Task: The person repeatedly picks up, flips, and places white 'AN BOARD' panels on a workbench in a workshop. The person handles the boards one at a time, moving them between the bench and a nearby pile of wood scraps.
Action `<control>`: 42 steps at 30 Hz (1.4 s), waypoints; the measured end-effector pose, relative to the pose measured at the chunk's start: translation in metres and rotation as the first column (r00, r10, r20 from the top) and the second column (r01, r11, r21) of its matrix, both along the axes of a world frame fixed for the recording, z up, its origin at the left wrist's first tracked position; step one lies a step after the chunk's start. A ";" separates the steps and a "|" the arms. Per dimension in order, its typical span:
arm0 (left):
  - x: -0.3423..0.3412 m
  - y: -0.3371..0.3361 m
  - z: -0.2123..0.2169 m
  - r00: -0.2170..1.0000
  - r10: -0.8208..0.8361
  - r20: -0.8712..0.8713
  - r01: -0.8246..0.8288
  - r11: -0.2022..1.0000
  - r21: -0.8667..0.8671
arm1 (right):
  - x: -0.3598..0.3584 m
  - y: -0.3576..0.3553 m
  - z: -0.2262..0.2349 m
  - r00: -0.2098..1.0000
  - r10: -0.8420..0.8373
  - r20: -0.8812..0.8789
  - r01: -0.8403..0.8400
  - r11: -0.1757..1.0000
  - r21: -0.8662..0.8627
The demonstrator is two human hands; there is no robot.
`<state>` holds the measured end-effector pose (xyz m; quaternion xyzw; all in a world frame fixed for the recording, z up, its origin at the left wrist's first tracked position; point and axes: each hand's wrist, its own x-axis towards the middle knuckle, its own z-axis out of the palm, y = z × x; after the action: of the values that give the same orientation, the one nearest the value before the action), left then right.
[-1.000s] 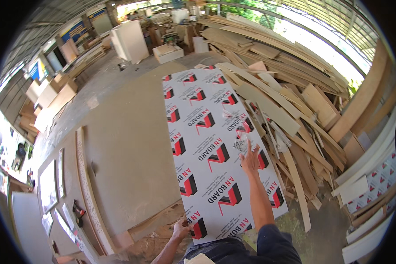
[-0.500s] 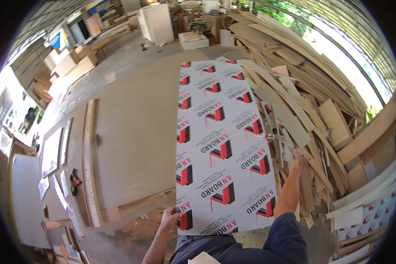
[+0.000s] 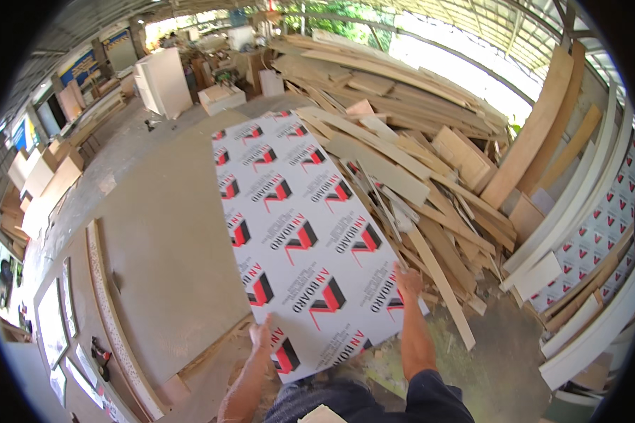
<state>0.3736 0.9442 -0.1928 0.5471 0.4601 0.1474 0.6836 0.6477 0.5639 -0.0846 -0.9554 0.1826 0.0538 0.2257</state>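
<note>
A long white board (image 3: 289, 218) with a repeated red and black printed pattern stretches away from me, its near end lifted in front of my body. My left hand (image 3: 262, 333) grips its near left edge. My right hand (image 3: 406, 280) grips its right edge a little farther up. The far end of the board reaches toward the scrap pile.
A heap of wooden offcuts and planks (image 3: 430, 176) lies right of the board. A large plain brown panel (image 3: 169, 240) lies flat to its left. Curved white strips (image 3: 585, 233) lean at far right. A white cabinet (image 3: 164, 82) and boxes stand at the back.
The board has swung from the left toward the right and the scrap pile. Both hands have kept hold of its edges; my right hand has slid nearer the lower end.
</note>
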 end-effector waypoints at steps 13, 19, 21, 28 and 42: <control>-0.075 -0.135 -0.015 0.990 -0.122 0.064 0.137 0.819 -0.557 | -0.114 -0.051 0.209 0.946 -0.002 0.324 0.124 0.927 -0.355; 0.034 -0.030 -0.062 0.905 -0.304 0.296 0.420 0.537 -0.732 | -0.184 -0.017 0.248 0.783 0.045 0.621 0.308 0.839 -0.449; 0.106 0.010 -0.057 0.875 -0.250 0.413 0.483 0.415 -0.771 | -0.214 -0.004 0.255 0.730 0.025 0.683 0.353 0.842 -0.408; 0.253 0.045 -0.067 0.861 -0.126 0.493 0.502 0.367 -0.783 | -0.361 -0.001 0.288 0.567 0.159 0.808 0.453 0.759 -0.467; 0.139 -0.167 -0.039 0.955 -0.166 0.247 0.288 0.721 -0.630 | -0.528 -0.075 0.201 0.451 0.259 0.854 0.617 0.601 -0.508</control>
<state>0.5131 0.7771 -0.2316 0.3081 0.3504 -0.0624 0.8823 0.1195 0.4891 0.1161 -0.8049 0.1586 -0.5531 -0.1451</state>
